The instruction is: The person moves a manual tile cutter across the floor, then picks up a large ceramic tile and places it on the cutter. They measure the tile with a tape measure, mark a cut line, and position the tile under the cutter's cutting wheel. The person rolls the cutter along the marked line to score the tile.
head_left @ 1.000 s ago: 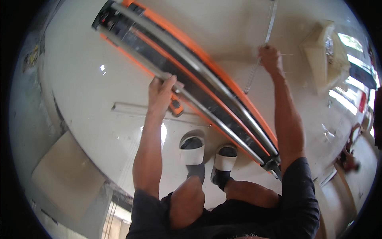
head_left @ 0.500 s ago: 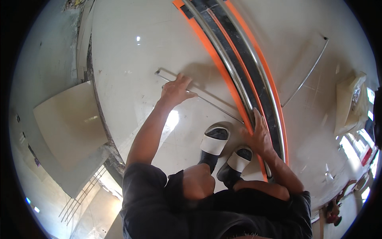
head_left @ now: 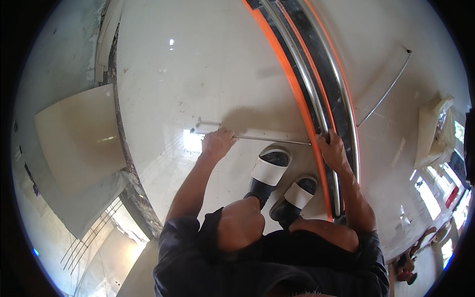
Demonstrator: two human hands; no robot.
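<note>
A long tile cutter (head_left: pixel 298 96) with orange edges, a black bed and two silver rails runs from the far side down past my right foot. A thin metal support rod (head_left: pixel 269 140) sticks out from its left side, just above the floor. My left hand (head_left: pixel 216 143) is closed around this rod near its outer end. My right hand (head_left: pixel 334 151) is wrapped round the left silver rail, with the fingertips hidden behind it. On the cutter's far right side, a second metal rod (head_left: pixel 388 94) juts outward.
My feet, in white-strapped slippers (head_left: pixel 270 171), stand left of the cutter. A beige tile (head_left: pixel 79 133) lies at the left beside a broken floor edge (head_left: pixel 123 133). A torn, wrapped package (head_left: pixel 433 133) is at the right. Thin bars (head_left: pixel 91 235) cross an opening at lower left.
My left hand has come nearer and closed on the rod, whose outer end has swung toward me. My right hand has gone from fingers spread to gripping the rail.
</note>
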